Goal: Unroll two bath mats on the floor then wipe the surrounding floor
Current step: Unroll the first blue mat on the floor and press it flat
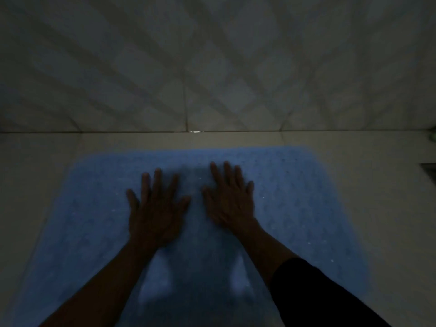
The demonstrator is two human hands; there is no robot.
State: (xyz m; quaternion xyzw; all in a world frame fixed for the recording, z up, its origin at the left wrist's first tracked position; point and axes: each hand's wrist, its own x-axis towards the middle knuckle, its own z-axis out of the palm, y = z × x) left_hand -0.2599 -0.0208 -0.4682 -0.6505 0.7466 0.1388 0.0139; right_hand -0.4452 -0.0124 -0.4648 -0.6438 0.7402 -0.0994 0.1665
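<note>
The left hand (155, 208) lies flat with fingers spread, grasping nothing, pressing the blue bath mat (306, 208) that spreads beneath and beyond it on the pale tiled floor (35, 185). Just to its right, the right hand (232, 199) presses flat likewise, fingers straight. The mat looks soft, limp, light and bumpy-textured, best taken by an edge or corner.

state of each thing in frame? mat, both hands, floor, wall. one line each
blue bath mat: unrolled, lying flat on the floor, far edge just short of the wall.
left hand: open, fingers spread, palm down on the mat.
right hand: open, fingers straight, palm down on the mat.
floor: pale tile, bare around the mat; too dim to tell wet or dry.
wall: tiled, diamond pattern, dimly lit.
</note>
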